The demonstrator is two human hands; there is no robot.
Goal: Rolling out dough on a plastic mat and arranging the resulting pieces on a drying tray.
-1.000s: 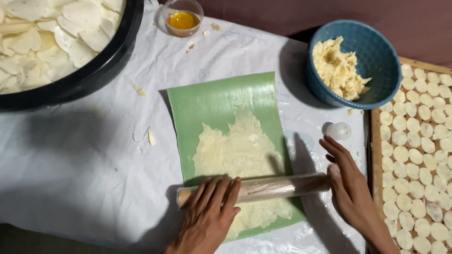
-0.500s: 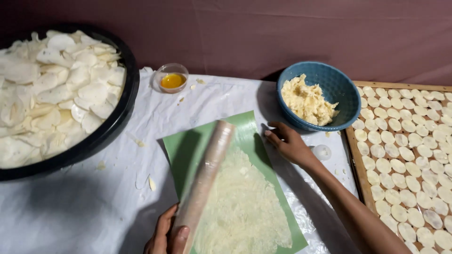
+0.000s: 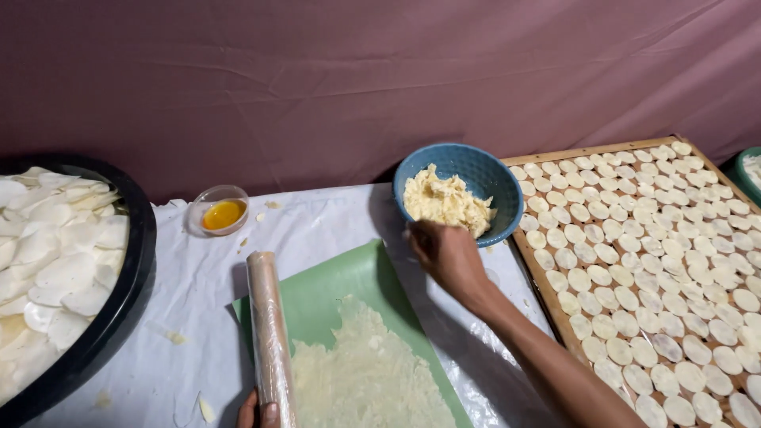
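Here, left fingers (image 3: pixel 261 412) grasp the rolling pin (image 3: pixel 271 333); right fingers (image 3: pixel 424 238), curled, touch the blue bowl (image 3: pixel 499 190).

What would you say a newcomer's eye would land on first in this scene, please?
Probably the wooden tray on the right, packed with rows of small pale discs, and the blue bowl of yellowish dough beside it, where the right hand reaches its near rim. In the middle, a green sheet carries thinly rolled dough, with the wrapped rolling pin along its left edge, the left hand at its near end.
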